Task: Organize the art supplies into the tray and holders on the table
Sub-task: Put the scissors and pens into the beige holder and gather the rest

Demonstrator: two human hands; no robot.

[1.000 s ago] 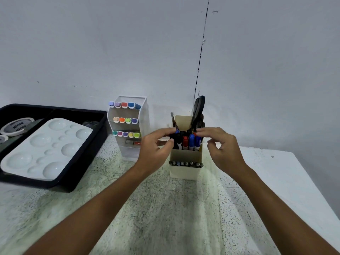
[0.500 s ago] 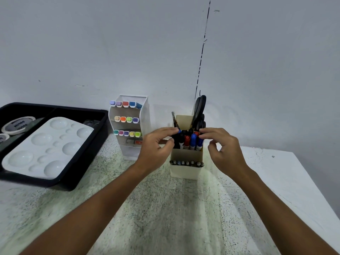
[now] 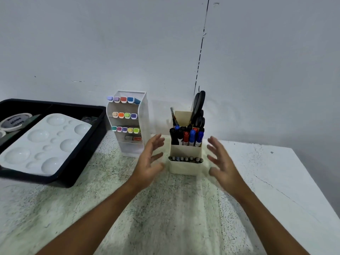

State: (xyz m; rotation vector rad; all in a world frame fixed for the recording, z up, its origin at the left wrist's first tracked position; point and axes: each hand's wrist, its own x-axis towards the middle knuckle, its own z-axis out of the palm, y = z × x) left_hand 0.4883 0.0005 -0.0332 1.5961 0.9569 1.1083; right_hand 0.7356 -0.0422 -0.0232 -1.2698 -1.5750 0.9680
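Note:
A cream pen holder stands mid-table with markers, black scissors, a brush and a front row of thin pens. My left hand hovers just left of it, fingers spread, holding nothing. My right hand hovers just right of it, also spread and empty. Neither hand touches the holder. A white tiered marker rack with coloured markers stands to the left. A black tray at far left holds a white paint palette and a tape roll.
The table is speckled green-white with its right edge running diagonally at the right. A grey wall rises close behind the holders. A small clear item lies in the tray's back corner.
Both hands have let go of the marker tops in the cream holder, dropped lower and drawn apart to either side with fingers spread.

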